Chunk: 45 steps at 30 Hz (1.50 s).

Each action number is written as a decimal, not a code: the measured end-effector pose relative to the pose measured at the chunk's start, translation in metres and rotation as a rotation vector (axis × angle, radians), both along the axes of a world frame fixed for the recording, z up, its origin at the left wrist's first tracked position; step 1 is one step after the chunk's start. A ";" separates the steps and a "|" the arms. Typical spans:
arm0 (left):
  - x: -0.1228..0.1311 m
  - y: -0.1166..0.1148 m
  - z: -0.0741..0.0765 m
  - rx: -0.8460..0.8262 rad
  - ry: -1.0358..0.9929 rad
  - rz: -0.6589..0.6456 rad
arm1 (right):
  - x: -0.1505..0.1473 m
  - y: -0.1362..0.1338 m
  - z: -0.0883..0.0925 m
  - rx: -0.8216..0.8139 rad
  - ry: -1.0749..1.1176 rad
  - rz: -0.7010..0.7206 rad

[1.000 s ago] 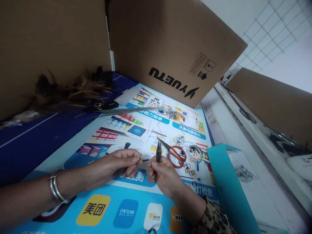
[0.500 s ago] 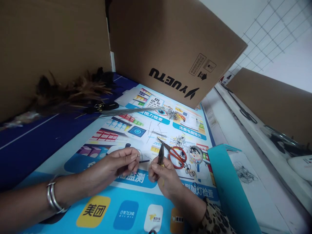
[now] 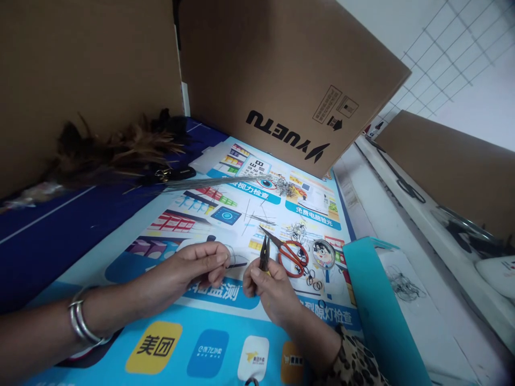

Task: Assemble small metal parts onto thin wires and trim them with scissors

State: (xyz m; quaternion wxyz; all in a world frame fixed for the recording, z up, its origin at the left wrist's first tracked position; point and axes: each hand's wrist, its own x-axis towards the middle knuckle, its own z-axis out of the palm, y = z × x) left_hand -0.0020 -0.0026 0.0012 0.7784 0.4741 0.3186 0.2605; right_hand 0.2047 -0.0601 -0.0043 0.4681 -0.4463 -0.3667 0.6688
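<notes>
My left hand (image 3: 203,262) is closed in a pinch, with thumb and forefinger on a thin wire loop (image 3: 232,256) that sticks out past the fingertips. In my right hand (image 3: 270,289) is a pair of pliers (image 3: 264,254), its dark jaws pointing up and away and slightly parted. The jaws are apart from the wire loop, and the palm hides most of the handles. Just beyond the pliers lie red-handled scissors (image 3: 298,259). Small dark rings (image 3: 313,281) are scattered right of my right hand. Thin wire pieces (image 3: 257,216) lie farther up the printed mat.
A wire bundle (image 3: 209,183) lies across the mat, near brown feathers (image 3: 132,146) at left. Tangled wire bits (image 3: 298,231) sit behind the scissors. A large cardboard box (image 3: 277,69) stands at the back. At right is a teal box (image 3: 378,311) beside more tangled wire (image 3: 404,287).
The pliers' jaws have parted and tilted slightly. The thin strand that stretched between my hands no longer shows. My right hand has shifted slightly left; my left hand has barely moved.
</notes>
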 end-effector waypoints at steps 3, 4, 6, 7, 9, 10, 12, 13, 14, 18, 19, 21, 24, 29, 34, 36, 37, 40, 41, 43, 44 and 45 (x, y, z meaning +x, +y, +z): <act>-0.001 0.000 -0.002 0.054 0.021 0.015 | 0.001 0.000 -0.001 0.018 -0.041 0.005; -0.001 0.000 -0.002 0.075 0.028 0.022 | 0.002 0.000 0.000 0.035 -0.069 0.008; -0.002 0.001 -0.002 0.134 0.051 0.040 | 0.004 0.000 0.004 0.097 -0.185 -0.005; -0.002 0.001 -0.001 0.171 0.067 0.057 | 0.006 -0.001 0.007 0.140 -0.268 -0.025; -0.002 0.002 0.000 0.253 0.100 0.101 | 0.007 -0.003 0.014 0.227 -0.419 -0.078; -0.002 0.002 0.001 0.291 0.118 0.125 | 0.008 -0.004 0.018 0.254 -0.458 -0.090; -0.002 0.003 0.003 0.359 0.148 0.162 | 0.006 -0.008 0.022 0.239 -0.447 -0.030; -0.002 0.002 0.004 0.393 0.162 0.176 | 0.004 -0.010 0.023 0.202 -0.420 0.030; -0.002 0.002 0.005 0.428 0.177 0.188 | 0.002 -0.013 0.024 0.161 -0.402 0.092; -0.003 0.000 0.006 0.581 0.239 0.216 | -0.005 -0.019 0.019 0.115 -0.464 0.194; -0.003 0.000 0.005 0.622 0.254 0.214 | -0.005 -0.020 0.018 0.123 -0.489 0.188; -0.004 -0.001 0.004 0.708 0.282 0.203 | -0.005 -0.021 0.016 0.145 -0.541 0.172; -0.006 -0.003 0.001 0.818 0.327 0.191 | -0.002 -0.021 0.015 0.209 -0.635 0.164; -0.006 -0.004 -0.003 0.915 0.348 0.181 | 0.000 -0.020 0.017 0.264 -0.718 0.180; -0.003 -0.005 -0.003 0.891 0.353 0.144 | -0.001 -0.017 0.021 0.335 -0.795 0.177; -0.002 -0.006 -0.003 0.872 0.361 0.113 | -0.002 -0.016 0.022 0.361 -0.831 0.175; -0.002 -0.007 -0.003 0.862 0.364 0.099 | -0.002 -0.016 0.022 0.369 -0.848 0.175; -0.001 -0.008 -0.002 0.836 0.367 0.070 | -0.003 -0.015 0.023 0.376 -0.900 0.173; -0.001 -0.008 -0.002 0.829 0.362 0.064 | -0.004 -0.015 0.023 0.378 -0.921 0.172; 0.000 -0.008 -0.003 0.815 0.347 0.052 | -0.005 -0.015 0.023 0.386 -0.959 0.170; 0.000 -0.008 -0.003 0.807 0.340 0.048 | -0.005 -0.015 0.023 0.390 -0.976 0.169; 0.000 -0.008 -0.003 0.800 0.336 0.048 | -0.006 -0.015 0.023 0.393 -0.989 0.171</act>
